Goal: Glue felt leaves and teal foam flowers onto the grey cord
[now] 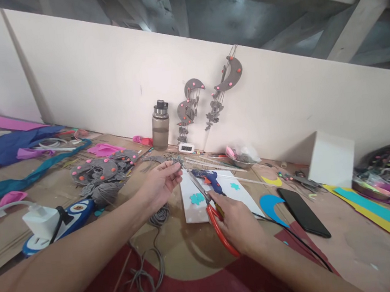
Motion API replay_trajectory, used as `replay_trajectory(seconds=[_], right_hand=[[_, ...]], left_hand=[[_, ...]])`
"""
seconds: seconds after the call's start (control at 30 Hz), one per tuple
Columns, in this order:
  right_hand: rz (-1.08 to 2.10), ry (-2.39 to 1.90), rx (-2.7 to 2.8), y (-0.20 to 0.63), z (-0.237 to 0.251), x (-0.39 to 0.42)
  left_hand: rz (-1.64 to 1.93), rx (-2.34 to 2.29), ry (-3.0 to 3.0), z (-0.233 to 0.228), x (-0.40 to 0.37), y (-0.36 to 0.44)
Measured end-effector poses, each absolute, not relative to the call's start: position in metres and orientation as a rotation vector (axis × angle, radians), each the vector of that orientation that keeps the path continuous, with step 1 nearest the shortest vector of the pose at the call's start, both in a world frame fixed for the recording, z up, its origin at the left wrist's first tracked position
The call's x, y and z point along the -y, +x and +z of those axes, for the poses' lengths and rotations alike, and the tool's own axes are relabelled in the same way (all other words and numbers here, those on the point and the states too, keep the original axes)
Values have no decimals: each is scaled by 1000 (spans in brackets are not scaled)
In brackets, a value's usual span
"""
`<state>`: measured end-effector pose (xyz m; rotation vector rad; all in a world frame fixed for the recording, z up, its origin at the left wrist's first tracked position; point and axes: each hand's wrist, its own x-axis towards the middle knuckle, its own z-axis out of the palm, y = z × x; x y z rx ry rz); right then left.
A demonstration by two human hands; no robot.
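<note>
My right hand [239, 218] is closed around the red handles of a pair of scissors [220, 227], whose blades point up and away towards my left fingertips. My left hand [160, 182] pinches something small and thin between thumb and forefinger, close to the blade tips; I cannot make out what it is. Just beyond the scissors, a blue glue gun [210, 178] lies on a white sheet [192, 215], with teal flower-shaped cutouts [197, 198] on the same sheet. Below my left wrist sits a bundle of grey yarn [159, 215], its loose strand trailing towards me.
A bottle [160, 126] and a small digital clock [186, 148] stand by the wall, where grey crescent hangings [231, 75] hang. At right lie a blue crescent [273, 207] and a phone [302, 211]. A power strip [79, 209] and decorated grey crescents [95, 170] are at left.
</note>
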<state>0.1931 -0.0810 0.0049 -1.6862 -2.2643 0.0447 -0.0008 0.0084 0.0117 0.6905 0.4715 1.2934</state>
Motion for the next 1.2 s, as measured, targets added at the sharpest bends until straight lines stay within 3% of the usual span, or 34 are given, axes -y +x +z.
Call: replay_trajectory(seconds=[0.6,1.2], right_hand=[[-165,-1758,2306,194,0,78],[-138,-1785,2298,192,-2,78]], left_hand=[[1300,-492,688,9,-8,2],[1304,-488,668,5,-9,3]])
